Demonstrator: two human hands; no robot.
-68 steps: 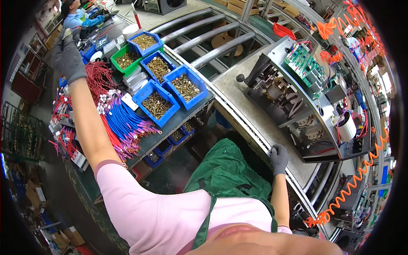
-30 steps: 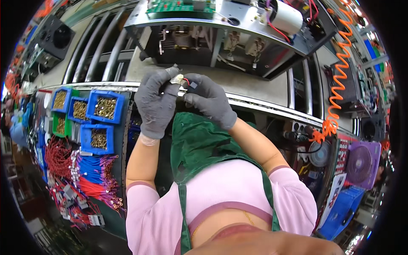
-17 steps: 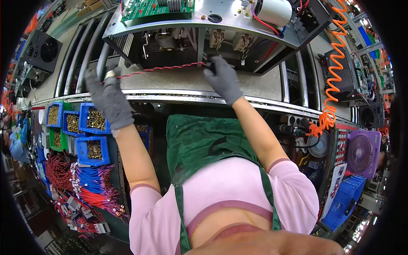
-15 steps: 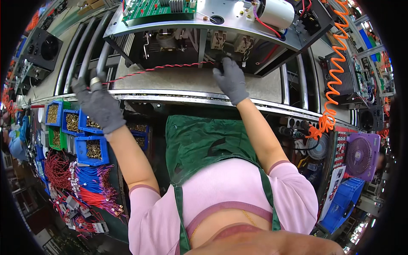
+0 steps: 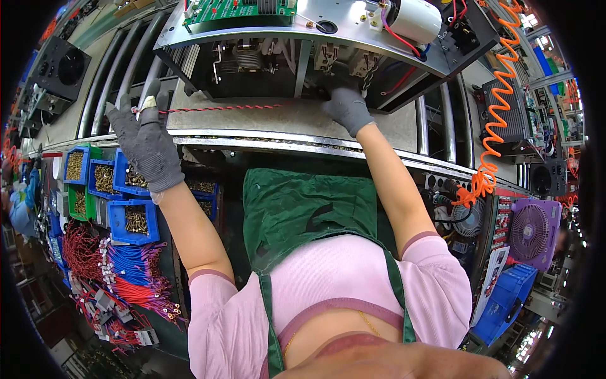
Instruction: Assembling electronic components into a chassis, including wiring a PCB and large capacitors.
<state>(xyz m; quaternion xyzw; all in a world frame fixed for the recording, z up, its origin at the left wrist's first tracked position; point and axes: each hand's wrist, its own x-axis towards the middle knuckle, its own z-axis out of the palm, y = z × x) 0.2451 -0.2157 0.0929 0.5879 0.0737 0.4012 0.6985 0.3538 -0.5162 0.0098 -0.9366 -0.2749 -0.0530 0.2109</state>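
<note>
twisted red-black wire [image 5: 221, 108] stretches taut, pinched in left hand [image 5: 146, 144]; right hand [image 5: 346, 108] now deeper inside the metal chassis [image 5: 315, 38], grip hidden.

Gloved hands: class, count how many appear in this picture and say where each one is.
2. The left hand is raised over the bench edge, holding one end of a twisted red wire. The right hand reaches into the open metal chassis; its fingers are partly hidden.

Metal chassis [image 5: 315, 38] at far edge of workbench [image 5: 297, 123]. Circuit board [image 5: 240, 9] and capacitor [image 5: 413, 22] on top of chassis. Twisted wire [image 5: 221, 108] before chassis, left. Screw bins [image 5: 107, 189] left of chassis, nearer; fan [image 5: 530, 230] right, nearer.
</note>
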